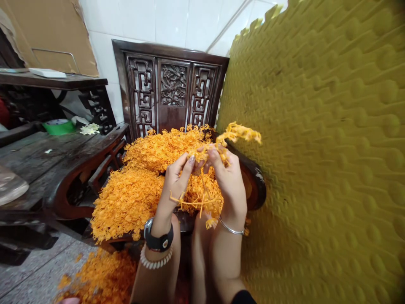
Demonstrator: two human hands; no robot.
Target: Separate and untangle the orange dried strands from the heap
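Note:
Both hands meet in front of me over a dark wooden chair, pinching a strand of small orange plastic-looking flowers. My left hand, with a black band at the wrist, closes thumb and fingers on the strand's left part. My right hand, wearing a silver bangle, grips it farther right, and the flowered end sticks out beyond its fingers. Thin orange stems dangle below the hands. Behind and to the left, a large heap of similar orange pieces covers the chair seat. Some fingertips are hidden among the flowers.
The carved chair back stands against a white tiled wall. A yellow foam mat rises close on the right. More orange pieces lie on the floor. At left, a dark bench holds a green tape roll.

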